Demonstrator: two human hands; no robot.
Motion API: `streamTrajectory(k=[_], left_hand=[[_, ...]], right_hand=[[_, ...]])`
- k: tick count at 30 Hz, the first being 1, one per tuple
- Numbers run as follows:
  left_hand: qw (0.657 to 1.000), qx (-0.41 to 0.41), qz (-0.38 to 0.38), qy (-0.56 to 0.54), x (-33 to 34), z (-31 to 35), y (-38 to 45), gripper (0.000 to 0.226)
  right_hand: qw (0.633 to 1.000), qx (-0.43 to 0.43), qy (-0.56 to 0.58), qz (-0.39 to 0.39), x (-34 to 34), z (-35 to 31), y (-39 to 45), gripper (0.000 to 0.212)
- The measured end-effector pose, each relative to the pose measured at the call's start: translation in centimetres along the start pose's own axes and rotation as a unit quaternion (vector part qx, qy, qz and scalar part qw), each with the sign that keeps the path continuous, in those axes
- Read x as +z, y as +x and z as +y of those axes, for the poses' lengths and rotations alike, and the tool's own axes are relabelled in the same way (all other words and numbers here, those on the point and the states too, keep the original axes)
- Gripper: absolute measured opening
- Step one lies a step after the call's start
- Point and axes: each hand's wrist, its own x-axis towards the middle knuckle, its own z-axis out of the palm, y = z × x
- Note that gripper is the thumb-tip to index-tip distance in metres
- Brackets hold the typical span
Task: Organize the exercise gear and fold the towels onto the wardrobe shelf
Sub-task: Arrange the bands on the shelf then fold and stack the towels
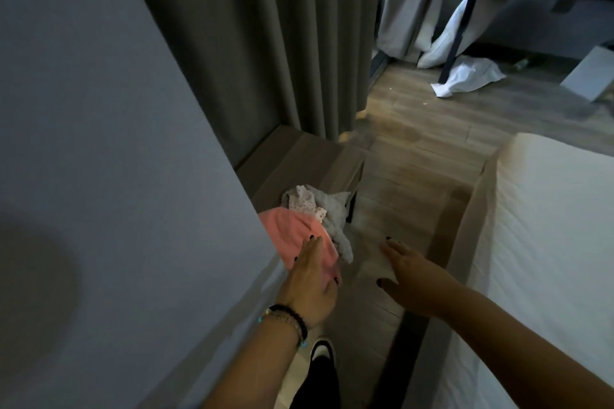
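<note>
Left grip (310, 276) rests flat on pink towel (292, 229); right grip (407, 271) hovers beside.

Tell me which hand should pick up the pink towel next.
Left. The left hand already rests flat on the pink towel on the low wooden shelf, while the right hand hangs open over the wood floor, touching nothing.
</note>
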Motion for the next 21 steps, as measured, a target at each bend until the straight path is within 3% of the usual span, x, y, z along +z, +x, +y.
streamTrajectory(k=[3,7,17,21], left_hand=[[1.000,-0.003,0.027,-0.010,-1.0,0.2,3.7,0.067],[0.999,-0.032,0.020,0.020,-1.3,-1.0,8.5,0.082],[0.980,-0.176,0.066,-0.071,-0.9,-1.7,16.8,0.085],[0.954,-0.265,0.077,-0.115,-1.0,-1.8,19.7,0.082]], right_hand=[[1.000,-0.005,0.001,-0.009,-1.3,-0.2,3.7,0.072],[0.999,-0.028,0.013,-0.029,-3.1,-0.9,8.9,0.071],[0.994,-0.095,-0.011,-0.053,-7.1,-0.4,19.4,0.068],[0.983,-0.147,-0.033,-0.102,-9.3,0.8,23.6,0.064]])
